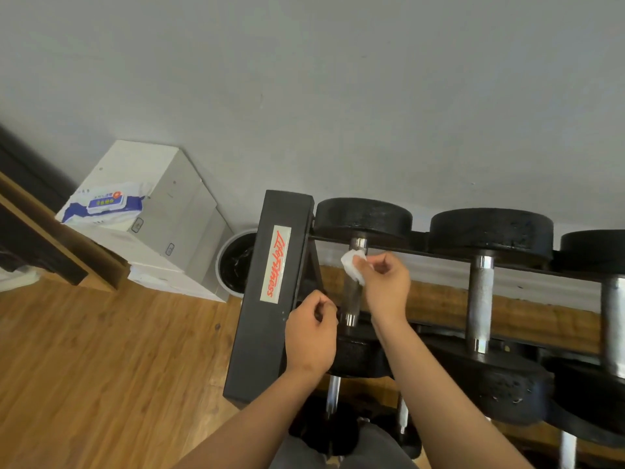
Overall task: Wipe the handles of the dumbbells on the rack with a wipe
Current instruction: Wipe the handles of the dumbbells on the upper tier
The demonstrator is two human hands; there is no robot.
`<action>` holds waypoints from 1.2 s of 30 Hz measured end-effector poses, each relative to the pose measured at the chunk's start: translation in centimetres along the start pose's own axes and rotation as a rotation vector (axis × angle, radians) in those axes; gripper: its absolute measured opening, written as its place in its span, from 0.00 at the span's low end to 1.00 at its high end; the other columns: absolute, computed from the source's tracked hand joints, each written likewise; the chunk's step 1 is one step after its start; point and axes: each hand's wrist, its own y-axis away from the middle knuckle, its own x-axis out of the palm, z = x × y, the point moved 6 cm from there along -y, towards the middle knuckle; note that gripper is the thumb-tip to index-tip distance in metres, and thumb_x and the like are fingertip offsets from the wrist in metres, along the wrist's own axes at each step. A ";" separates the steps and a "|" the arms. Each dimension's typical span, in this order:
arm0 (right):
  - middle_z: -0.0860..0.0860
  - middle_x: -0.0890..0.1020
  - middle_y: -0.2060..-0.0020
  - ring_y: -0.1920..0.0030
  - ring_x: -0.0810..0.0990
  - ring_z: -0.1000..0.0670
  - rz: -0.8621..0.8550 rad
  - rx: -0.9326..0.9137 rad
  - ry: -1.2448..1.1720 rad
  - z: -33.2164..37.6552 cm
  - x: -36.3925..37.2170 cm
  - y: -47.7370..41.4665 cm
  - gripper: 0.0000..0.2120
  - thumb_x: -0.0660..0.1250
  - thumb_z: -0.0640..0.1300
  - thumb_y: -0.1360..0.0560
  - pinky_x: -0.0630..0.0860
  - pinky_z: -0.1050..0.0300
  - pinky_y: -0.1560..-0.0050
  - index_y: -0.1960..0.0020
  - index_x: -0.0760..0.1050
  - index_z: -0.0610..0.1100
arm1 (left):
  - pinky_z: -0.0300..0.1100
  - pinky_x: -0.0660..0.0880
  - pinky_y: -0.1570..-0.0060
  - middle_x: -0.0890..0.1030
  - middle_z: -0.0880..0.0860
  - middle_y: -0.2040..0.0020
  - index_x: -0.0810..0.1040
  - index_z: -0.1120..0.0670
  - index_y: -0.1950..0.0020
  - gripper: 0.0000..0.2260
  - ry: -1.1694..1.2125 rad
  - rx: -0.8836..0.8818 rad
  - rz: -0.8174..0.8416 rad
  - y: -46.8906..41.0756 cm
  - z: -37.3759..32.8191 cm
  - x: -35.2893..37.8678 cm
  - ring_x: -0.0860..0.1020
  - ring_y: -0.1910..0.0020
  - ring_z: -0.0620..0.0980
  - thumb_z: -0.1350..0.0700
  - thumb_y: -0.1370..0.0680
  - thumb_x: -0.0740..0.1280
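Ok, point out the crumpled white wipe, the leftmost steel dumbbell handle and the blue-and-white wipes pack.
crumpled white wipe point(350, 265): head view, its bunched middle.
leftmost steel dumbbell handle point(351, 301): head view, bare shaft below the wipe.
blue-and-white wipes pack point(105, 202): head view, its top label.

A stack of white boxes point(176, 211) stood on the wooden floor point(101, 367) against the grey wall point(338, 96). On top of the boxes lay a blue-and-white pack of wet wipes point(105, 203), its label too small to read. Just right of the boxes stood a round grey bin point(221, 265) with a black liner. Left of the boxes was a dark, wood-edged board point(50, 238).
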 end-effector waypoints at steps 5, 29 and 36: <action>0.50 0.82 0.61 0.57 0.80 0.54 -0.028 0.060 -0.065 0.6 0.0 -0.9 0.04 0.72 0.41 0.27 0.73 0.63 0.55 0.58 0.79 0.43 | 0.31 0.70 0.66 0.79 0.51 0.67 0.76 0.52 0.62 0.11 -0.011 0.013 0.008 -0.5 -0.4 0.0 0.76 0.66 0.45 0.59 0.20 0.62; 0.48 0.83 0.60 0.57 0.80 0.54 -0.204 0.049 -0.012 1.9 0.5 -1.4 0.06 0.73 0.41 0.27 0.72 0.68 0.57 0.56 0.80 0.38 | 0.47 0.75 0.56 0.79 0.46 0.62 0.77 0.46 0.62 0.11 -0.157 0.086 0.141 -1.1 0.0 0.5 0.77 0.58 0.46 0.55 0.21 0.62; 0.52 0.81 0.61 0.58 0.79 0.59 -0.109 0.055 0.104 1.5 -0.2 -1.4 0.05 0.73 0.42 0.27 0.69 0.67 0.57 0.57 0.81 0.40 | 0.42 0.73 0.59 0.79 0.46 0.64 0.76 0.47 0.63 0.11 -0.156 0.124 0.136 -0.8 -0.1 0.4 0.76 0.60 0.43 0.55 0.21 0.63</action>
